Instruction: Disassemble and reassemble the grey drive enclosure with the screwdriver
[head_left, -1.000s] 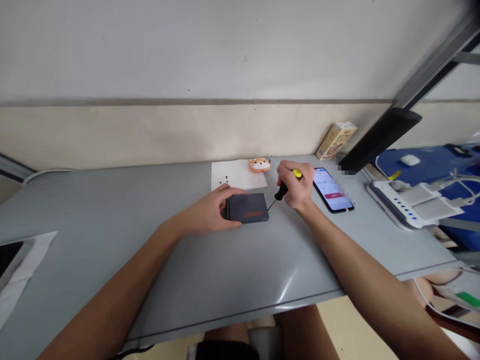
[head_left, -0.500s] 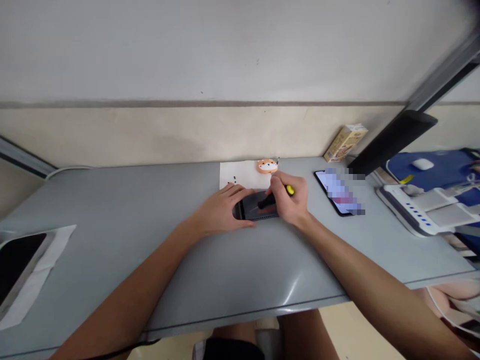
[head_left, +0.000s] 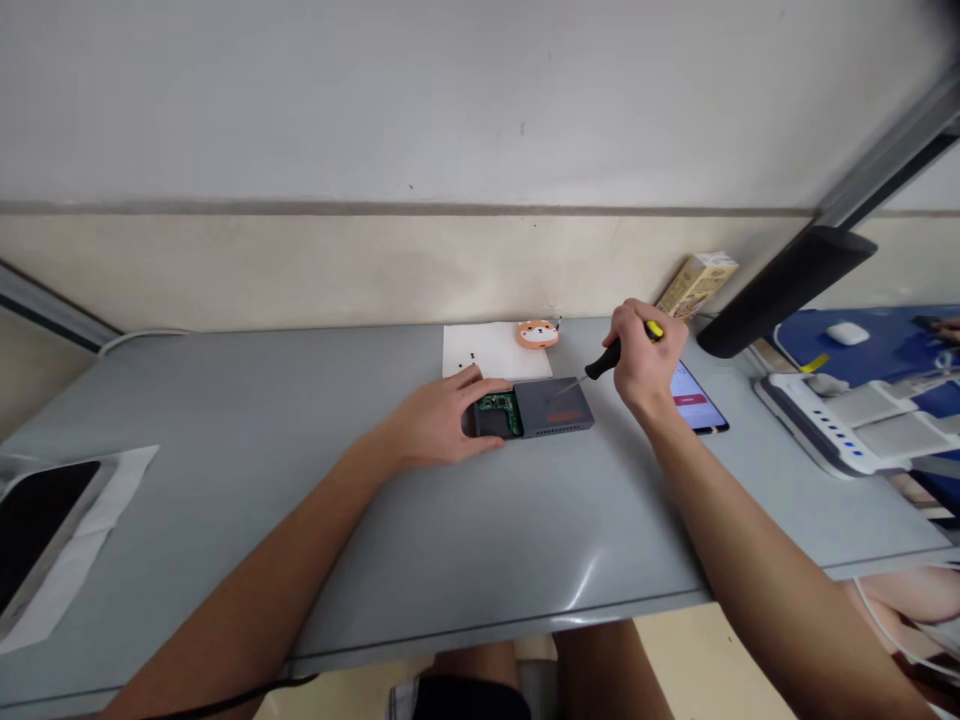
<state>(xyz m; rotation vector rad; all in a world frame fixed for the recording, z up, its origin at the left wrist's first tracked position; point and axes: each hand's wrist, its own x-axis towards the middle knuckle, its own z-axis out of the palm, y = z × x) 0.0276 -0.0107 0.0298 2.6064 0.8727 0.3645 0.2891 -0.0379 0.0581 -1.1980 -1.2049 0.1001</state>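
A small dark grey network switch (head_left: 534,412) lies on the grey desk (head_left: 225,400), its cover (head_left: 553,407) sitting shifted to the right. That gap exposes a green circuit board (head_left: 499,410) at the left end. My left hand (head_left: 435,420) grips the switch's left end, fingers over the board side. Above the cover, my right hand (head_left: 643,358) holds a black-and-yellow screwdriver (head_left: 611,353), whose thin shaft (head_left: 574,385) points down-left and ends just over the cover. Several tiny black screws (head_left: 471,357) lie on a white paper sheet (head_left: 499,350) behind the switch.
An orange animal-shaped case (head_left: 537,333) sits at the paper's back edge. A phone (head_left: 697,400) lies partly behind my right hand, near a drink carton (head_left: 697,285). A black stand foot (head_left: 784,290), white power strip (head_left: 847,425) and dark tablet (head_left: 41,520) surround the work area.
The switch's cover has shifted right, exposing the green board. My right hand has lifted the screwdriver off the switch and moved up-right. The phone is now less covered by the blur.
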